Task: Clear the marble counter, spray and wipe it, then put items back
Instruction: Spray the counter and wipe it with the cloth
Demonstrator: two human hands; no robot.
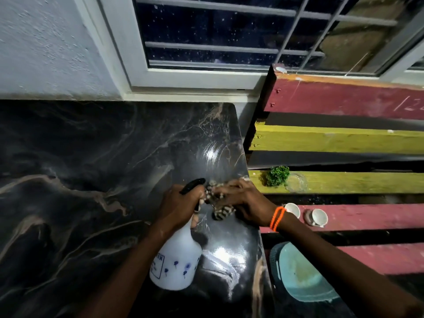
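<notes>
Glossy dark marble bench [91,168]; translucent white plastic spray bottle [176,265]; soft striped cloth [221,212]; rough painted wooden slats [344,138]; glazed white cups [319,218].

**Counter Edge and Slatted Bench**

The spray bottle [176,260] is standing on the marble counter [91,180] near its right edge, with the cloth [218,203] lying just right of the nozzle. Right of the counter, a slatted bench [344,138] is carrying a small plant [276,176] and, nearer, two cups [307,214] (one tipped over). A plastic stool [300,274] is sitting nearer still.
</notes>
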